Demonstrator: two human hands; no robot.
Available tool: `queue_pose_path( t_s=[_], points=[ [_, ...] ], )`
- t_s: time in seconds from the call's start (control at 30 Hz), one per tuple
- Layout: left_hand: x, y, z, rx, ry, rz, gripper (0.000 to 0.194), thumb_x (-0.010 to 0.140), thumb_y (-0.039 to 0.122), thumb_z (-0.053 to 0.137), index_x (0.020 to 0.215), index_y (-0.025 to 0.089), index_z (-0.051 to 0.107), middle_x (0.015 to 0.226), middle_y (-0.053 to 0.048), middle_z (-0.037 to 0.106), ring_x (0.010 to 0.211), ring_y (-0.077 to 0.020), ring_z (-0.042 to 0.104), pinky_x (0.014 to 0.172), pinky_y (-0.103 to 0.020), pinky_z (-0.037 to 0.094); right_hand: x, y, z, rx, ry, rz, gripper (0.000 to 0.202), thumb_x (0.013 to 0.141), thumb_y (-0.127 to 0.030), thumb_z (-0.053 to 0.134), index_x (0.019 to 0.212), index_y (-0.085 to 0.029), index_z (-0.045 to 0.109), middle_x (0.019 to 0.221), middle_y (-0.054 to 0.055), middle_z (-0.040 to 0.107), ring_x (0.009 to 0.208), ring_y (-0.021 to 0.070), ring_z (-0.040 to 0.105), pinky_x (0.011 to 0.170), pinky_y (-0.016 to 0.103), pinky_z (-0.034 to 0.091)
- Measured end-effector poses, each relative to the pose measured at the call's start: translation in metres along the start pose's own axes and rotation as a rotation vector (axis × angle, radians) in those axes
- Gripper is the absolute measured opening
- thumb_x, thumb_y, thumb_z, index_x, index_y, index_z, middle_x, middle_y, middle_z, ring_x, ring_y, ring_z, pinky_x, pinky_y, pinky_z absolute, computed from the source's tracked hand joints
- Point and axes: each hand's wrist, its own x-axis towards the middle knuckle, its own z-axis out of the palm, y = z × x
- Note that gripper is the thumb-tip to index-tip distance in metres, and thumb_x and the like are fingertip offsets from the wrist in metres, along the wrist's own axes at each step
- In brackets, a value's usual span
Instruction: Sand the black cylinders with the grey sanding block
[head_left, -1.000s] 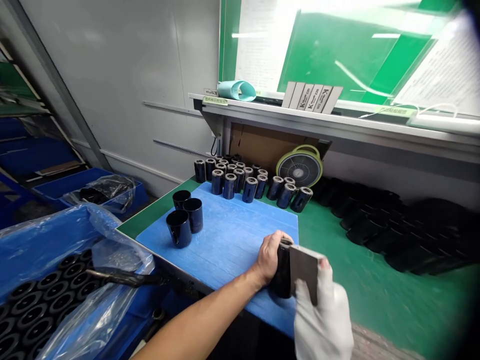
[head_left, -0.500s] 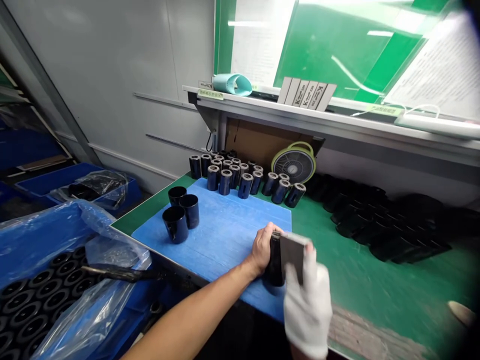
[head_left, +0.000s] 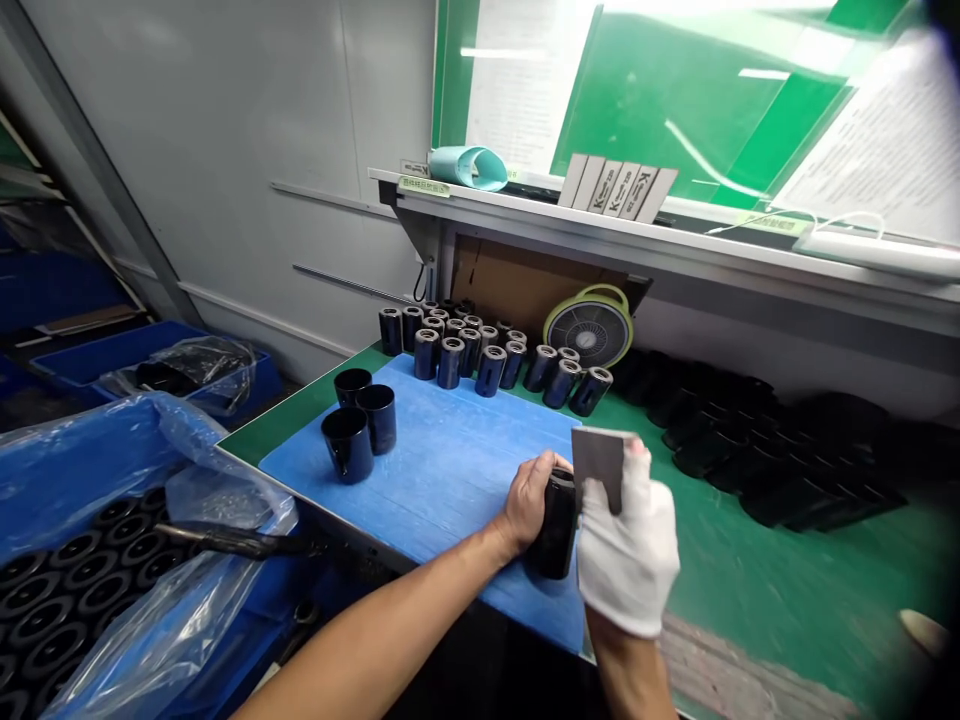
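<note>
My bare left hand is wrapped around the far left side of a glossy black mug, near its upper end. The mug stands at the front right of a blue mat. In a white glove, my right hand grips a flat grey sanding block. The block is held upright just right of the mug's upper end; whether they touch I cannot tell. On the mat's left part stand three dark mugs, mouths up. Several more mugs stand bottom up along the back.
A green-rimmed fan leans at the back. Many dark mugs crowd the right rear of the green table. Overhead runs a shelf bearing grey blocks. Lower left, a blue crate holds black round pieces under plastic.
My right hand has moved up and slightly right with the sanding block, exposing more of the mug's side. My left hand keeps its grip on the mug.
</note>
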Motion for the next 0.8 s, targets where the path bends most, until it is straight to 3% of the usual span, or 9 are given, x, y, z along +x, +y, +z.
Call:
queue_pose_path(
  t_s=[0.07,0.17,0.33,0.47,0.53,0.63,0.7,0.8],
  points=[
    [-0.001,0.002,-0.001,0.002,-0.012,0.013,0.059,0.104,0.05,0.022,0.079,0.019,0.065,0.077,-0.005,0.066,0.08,-0.021,0.06,0.086,-0.031,0.047,-0.001,0.004,-0.002,0.011,-0.04,0.022,0.065,0.097,-0.026,0.059,0.158,-0.025,0.036,0.097,0.009,0.059,0.078,0.0184,0.058,0.071,0.033,0.053],
    [-0.001,0.001,0.0,-0.016,-0.057,0.023,0.062,0.104,0.051,0.02,0.078,0.017,0.064,0.074,-0.005,0.065,0.078,-0.0206,0.061,0.083,-0.031,0.048,-0.008,0.01,-0.013,0.097,-0.187,-0.034,0.072,0.098,-0.024,0.056,0.162,-0.023,0.022,0.093,0.007,0.062,0.069,0.0149,0.057,0.061,0.027,0.051],
    [-0.002,-0.004,0.003,-0.009,-0.148,0.092,0.058,0.105,0.049,0.023,0.083,0.016,0.065,0.079,-0.006,0.066,0.08,-0.02,0.062,0.085,-0.031,0.048,0.005,0.007,-0.025,-0.038,-0.074,-0.011,0.063,0.097,-0.025,0.059,0.157,-0.025,0.037,0.094,0.008,0.057,0.075,0.0169,0.055,0.068,0.031,0.051],
    [-0.007,-0.003,0.004,-0.01,-0.241,0.101,0.061,0.105,0.052,0.021,0.085,0.015,0.067,0.076,-0.006,0.066,0.076,-0.0198,0.061,0.081,-0.032,0.049,0.012,0.001,-0.036,0.077,-0.17,-0.021,0.071,0.097,-0.023,0.057,0.161,-0.023,0.026,0.089,0.007,0.057,0.072,0.017,0.054,0.063,0.03,0.051],
    [-0.009,-0.001,0.003,-0.005,-0.274,0.114,0.059,0.104,0.053,0.023,0.086,0.016,0.066,0.077,-0.006,0.065,0.075,-0.0194,0.06,0.08,-0.031,0.049,0.013,-0.001,-0.038,0.077,-0.166,0.011,0.068,0.098,-0.025,0.057,0.16,-0.024,0.029,0.091,0.006,0.058,0.074,0.0165,0.057,0.066,0.03,0.052],
    [-0.009,0.001,0.001,-0.004,-0.258,0.118,0.058,0.104,0.055,0.026,0.084,0.016,0.065,0.079,-0.006,0.066,0.078,-0.0193,0.061,0.083,-0.032,0.049,0.009,-0.001,-0.035,0.009,-0.071,0.024,0.064,0.098,-0.027,0.057,0.158,-0.025,0.035,0.099,0.009,0.059,0.08,0.0174,0.059,0.075,0.033,0.052],
    [-0.006,0.002,0.001,-0.032,-0.199,0.078,0.06,0.102,0.058,0.028,0.081,0.017,0.065,0.076,-0.006,0.066,0.076,-0.0191,0.062,0.082,-0.031,0.051,-0.008,0.001,-0.035,0.027,-0.086,0.035,0.065,0.098,-0.029,0.057,0.158,-0.025,0.034,0.104,0.01,0.063,0.081,0.0181,0.06,0.074,0.032,0.053],
    [0.0,-0.002,0.001,-0.251,-0.105,-0.106,0.064,0.096,0.07,0.031,0.087,0.016,0.064,0.066,-0.005,0.065,0.059,-0.0178,0.063,0.063,-0.03,0.052,-0.042,0.006,-0.041,0.041,-0.142,0.2,0.061,0.098,-0.039,0.055,0.155,-0.024,0.041,0.109,0.009,0.067,0.084,0.0201,0.064,0.073,0.032,0.054]
  ],
)
